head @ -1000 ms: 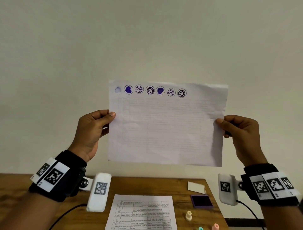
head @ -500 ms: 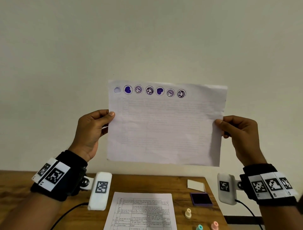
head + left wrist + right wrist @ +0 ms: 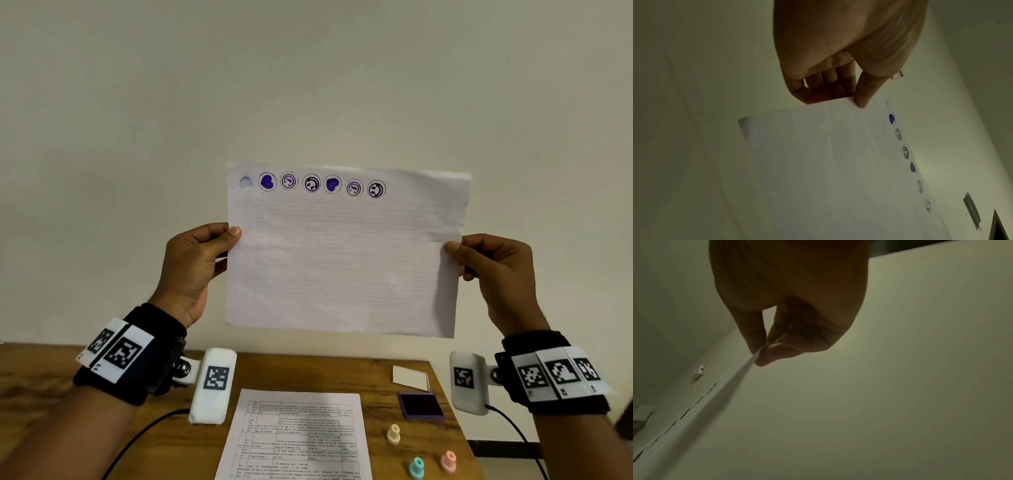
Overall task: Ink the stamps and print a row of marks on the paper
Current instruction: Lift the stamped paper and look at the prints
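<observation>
The left hand (image 3: 195, 270) pinches the left edge of the white, slightly creased sheet of paper (image 3: 342, 267) between the thumb on the front and the curled fingers (image 3: 830, 81) behind it. The right hand (image 3: 496, 274) pinches the right edge in the same way. The sheet is held upright in the air in front of a plain pale wall (image 3: 308, 85), above the table. Along its top edge runs a row of round purple stamp marks (image 3: 311, 183): hearts and faces, with one faint mark at the left end. Below, on the brown wooden table (image 3: 34, 404), lie a printed white form (image 3: 298, 438), a square purple ink pad (image 3: 420, 405) and three small stamps: cream (image 3: 394, 434), teal (image 3: 417, 467) and pink (image 3: 448, 460).
</observation>
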`<control>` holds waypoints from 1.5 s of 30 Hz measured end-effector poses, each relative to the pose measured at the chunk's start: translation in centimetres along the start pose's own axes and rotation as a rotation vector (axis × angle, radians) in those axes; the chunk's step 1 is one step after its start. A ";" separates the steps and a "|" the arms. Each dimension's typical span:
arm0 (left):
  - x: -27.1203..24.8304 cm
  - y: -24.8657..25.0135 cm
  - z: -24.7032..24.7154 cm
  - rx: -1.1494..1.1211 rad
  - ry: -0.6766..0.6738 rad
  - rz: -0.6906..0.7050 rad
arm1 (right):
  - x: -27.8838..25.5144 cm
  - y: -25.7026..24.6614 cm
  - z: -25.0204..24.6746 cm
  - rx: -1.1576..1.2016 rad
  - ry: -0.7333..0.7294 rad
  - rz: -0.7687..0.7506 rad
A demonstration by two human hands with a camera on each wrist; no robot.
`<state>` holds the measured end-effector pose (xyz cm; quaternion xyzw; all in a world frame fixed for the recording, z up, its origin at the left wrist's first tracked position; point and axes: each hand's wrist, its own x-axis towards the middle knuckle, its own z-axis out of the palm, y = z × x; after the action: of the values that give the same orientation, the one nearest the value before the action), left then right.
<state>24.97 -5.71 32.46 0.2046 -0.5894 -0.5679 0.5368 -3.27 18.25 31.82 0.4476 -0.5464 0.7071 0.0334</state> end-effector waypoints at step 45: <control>-3.7 -23.0 -9.5 0.617 -0.018 -0.518 | -12.0 21.2 7.6 -0.602 -0.378 0.794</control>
<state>26.01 -13.08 8.40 0.4930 -0.6658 -0.4825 0.2842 -2.96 8.96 8.01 0.2964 -0.8490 0.3844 -0.2088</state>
